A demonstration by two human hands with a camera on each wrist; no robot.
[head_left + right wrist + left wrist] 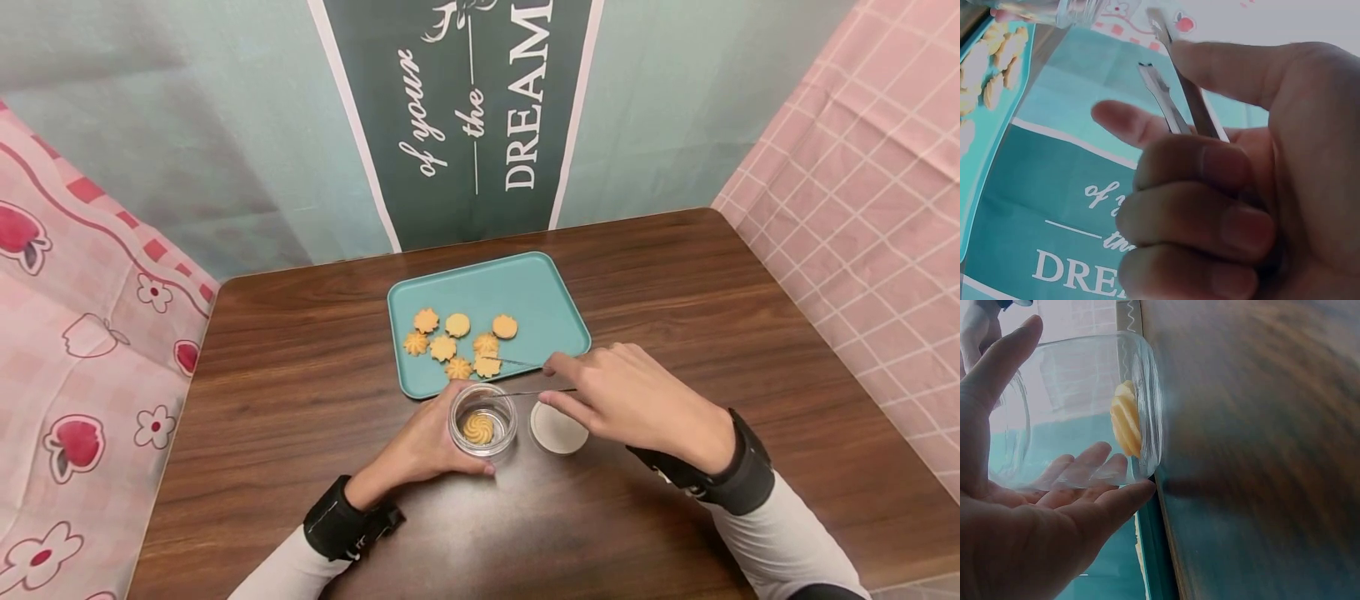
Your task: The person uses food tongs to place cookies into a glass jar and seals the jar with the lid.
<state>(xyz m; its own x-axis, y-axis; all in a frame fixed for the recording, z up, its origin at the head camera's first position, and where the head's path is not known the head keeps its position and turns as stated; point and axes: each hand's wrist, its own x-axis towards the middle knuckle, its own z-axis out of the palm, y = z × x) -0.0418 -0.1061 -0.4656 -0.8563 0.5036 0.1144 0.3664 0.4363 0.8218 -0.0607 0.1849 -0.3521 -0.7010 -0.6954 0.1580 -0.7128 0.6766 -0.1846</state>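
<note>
Nearest the table's (315, 400) front edge, the left hand (420, 450) wraps its fingers and thumb around a small clear glass jar (482, 419) standing upright on the wood; that grip probably serves to steady the jar and keep its mouth facing up. One swirl-patterned cookie (478, 427) lies flat on the jar's bottom, and the left wrist view shows it pressed against the glass base with the fingers (1085, 464) curled behind the wall. Just to the right of the jar sits its white lid (557, 428), laid on the table, seemingly put there to leave the jar open while keeping it within reach. Above the lid, the right hand (637, 400) pinches a pair of metal tweezers (525, 377) between thumb and forefinger, with the other fingers curled under them; the two arms stand spread, with nothing between the tips, which point left toward the tray's near edge. Farther back, toward the middle of the table, a teal tray (540, 292) carries seven more cookies (457, 342), clustered in its near left part, close to the tweezers' tips. Beyond the table's far edge hangs a dark green banner (465, 117) with white lettering.
</note>
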